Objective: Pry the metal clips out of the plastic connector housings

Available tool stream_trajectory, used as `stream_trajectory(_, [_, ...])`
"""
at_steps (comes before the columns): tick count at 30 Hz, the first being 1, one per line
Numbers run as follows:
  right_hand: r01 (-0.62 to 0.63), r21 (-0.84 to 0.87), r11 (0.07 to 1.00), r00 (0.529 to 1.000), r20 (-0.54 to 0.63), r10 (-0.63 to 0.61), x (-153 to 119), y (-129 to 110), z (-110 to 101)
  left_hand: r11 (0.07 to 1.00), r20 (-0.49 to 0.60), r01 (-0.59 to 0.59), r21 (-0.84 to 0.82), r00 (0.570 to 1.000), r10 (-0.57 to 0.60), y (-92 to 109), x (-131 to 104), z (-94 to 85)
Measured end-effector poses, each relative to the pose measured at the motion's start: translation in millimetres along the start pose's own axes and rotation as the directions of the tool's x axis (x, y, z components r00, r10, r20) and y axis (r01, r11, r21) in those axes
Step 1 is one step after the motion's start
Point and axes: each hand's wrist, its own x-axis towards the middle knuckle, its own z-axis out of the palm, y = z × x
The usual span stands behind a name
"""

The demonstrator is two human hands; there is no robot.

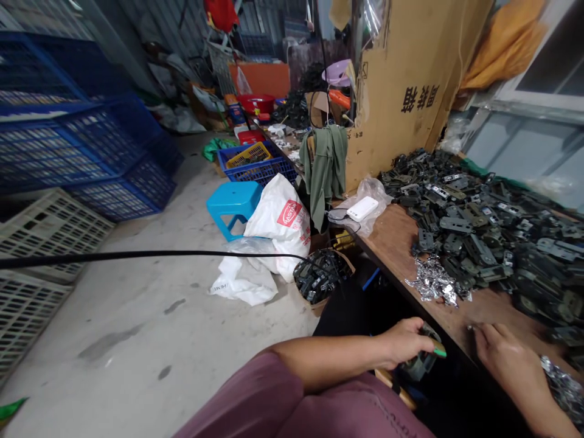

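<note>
My left hand (408, 344) is just off the table's front edge, fingers closed round a dark grey metal part (420, 365). Something green wraps the tip of its thumb. Over the brown tabletop (449, 319), my right hand (506, 359) is pinched, with a small shiny metal piece (471, 328) at its fingertips. Beyond that hand lies a little pile of shiny metal pieces (438, 281). A second shiny pile (563, 383) sits by my right wrist. Dark metal brackets (474, 225) are heaped across the back of the table.
A white power bank (362, 208) rests on a plastic bag at the table's far end. Below stands a box of dark metal parts (322, 277), beside a white sack (280, 222) and a blue stool (235, 204). Blue crates (82, 146) are stacked left. A black cable (150, 255) crosses the view.
</note>
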Motion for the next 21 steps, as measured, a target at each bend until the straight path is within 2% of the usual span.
stream_trajectory(2, [-0.003,0.127,0.992,0.997,-0.075,0.012,-8,-11,-4,0.999,-0.017,-0.02,0.034,1.0,0.02,-1,1,-0.6])
stream_trajectory(4, [-0.064,0.324,0.944,0.991,-0.09,0.098,-17,-29,-7,0.996,-0.013,-0.064,0.064,0.998,0.065,-1,1,-1.0])
stream_trajectory(6, [-0.147,0.554,0.82,0.972,-0.072,0.223,-27,-51,-7,0.989,0.018,-0.114,0.096,0.993,0.113,0,0,-0.3])
stream_trajectory(8, [-0.135,0.712,0.689,0.948,-0.109,0.298,-33,-72,-7,0.979,0.068,-0.158,0.127,0.986,0.15,3,-4,2.1])
stream_trajectory(9, [-0.1,0.743,0.662,0.944,-0.138,0.298,-35,-81,-7,0.973,0.09,-0.178,0.144,0.982,0.166,5,-7,3.7])
stream_trajectory(13, [0.04,0.712,0.701,0.941,-0.263,0.214,-35,-101,-13,0.928,0.142,-0.293,0.231,0.954,0.265,14,-17,9.2])
stream_trajectory(17, [0.059,0.73,0.681,0.922,-0.301,0.243,-32,-105,-18,0.908,0.162,-0.312,0.28,0.947,0.276,23,-19,11.0])
stream_trajectory(21, [0.051,0.728,0.684,0.914,-0.309,0.262,-32,-104,-16,0.844,0.18,-0.369,0.39,0.929,0.323,24,-16,13.3])
